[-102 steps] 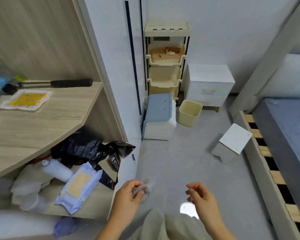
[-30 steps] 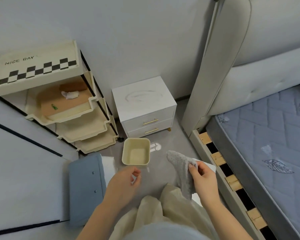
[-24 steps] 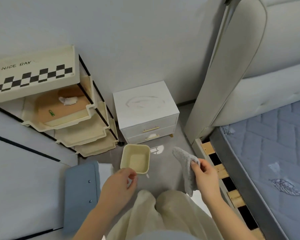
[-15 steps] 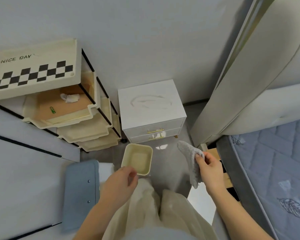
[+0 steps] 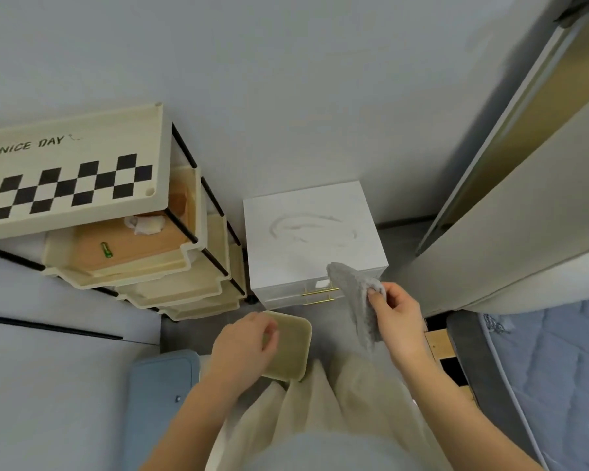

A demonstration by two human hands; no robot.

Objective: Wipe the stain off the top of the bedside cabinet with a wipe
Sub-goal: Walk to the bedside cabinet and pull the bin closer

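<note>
1. Nearer than half a second back, the right grip (image 5: 397, 321) is pinching the grey wipe (image 5: 354, 297) up against the front edge of the bedside cabinet (image 5: 320, 266).
2. Wipe is hiding part of the gold drawer handles (image 5: 315, 293); whether it is touching the cabinet is hard to tell.
3. Left grip (image 5: 244, 345) is hanging loosely curled, holding nothing, covering a corner of the cream bin (image 5: 293, 348).
4. Shelf rack (image 5: 82, 178) tray is holding a crumpled white scrap (image 5: 143, 226) and a small green item (image 5: 106, 249).
5. Stain (image 5: 306, 226) is showing as faint grey curved smears on the white top.
</note>
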